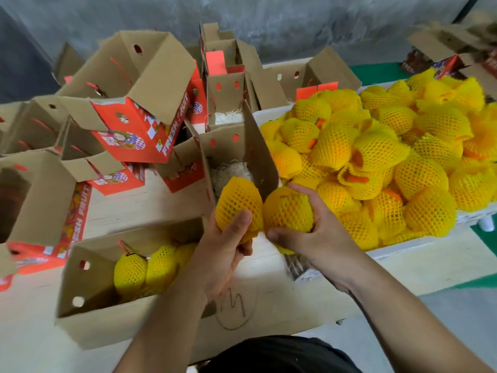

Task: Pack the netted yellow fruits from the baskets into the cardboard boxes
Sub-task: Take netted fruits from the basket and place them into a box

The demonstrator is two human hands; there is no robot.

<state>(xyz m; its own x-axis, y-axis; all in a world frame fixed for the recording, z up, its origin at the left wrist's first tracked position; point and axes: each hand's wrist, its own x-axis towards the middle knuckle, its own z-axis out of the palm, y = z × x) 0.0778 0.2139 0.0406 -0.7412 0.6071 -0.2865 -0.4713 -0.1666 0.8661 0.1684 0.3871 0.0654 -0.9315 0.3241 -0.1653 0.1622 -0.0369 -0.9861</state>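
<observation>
- Two netted yellow fruits: the left fruit sits in the left hand, the right fruit in the right hand, touching, each grip curled round its fruit.
- They hang over an open cardboard box near the counter middle.
- Foam netting looks soft and cushioning; cup each fruit round its belly.
- A heaped basket lies toward the right edge; a part-filled box sits at the near edge.

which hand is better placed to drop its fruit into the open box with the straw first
Left. The left hand holds its netted fruit right at the straw-lined box; the right hand is beside it.
</observation>
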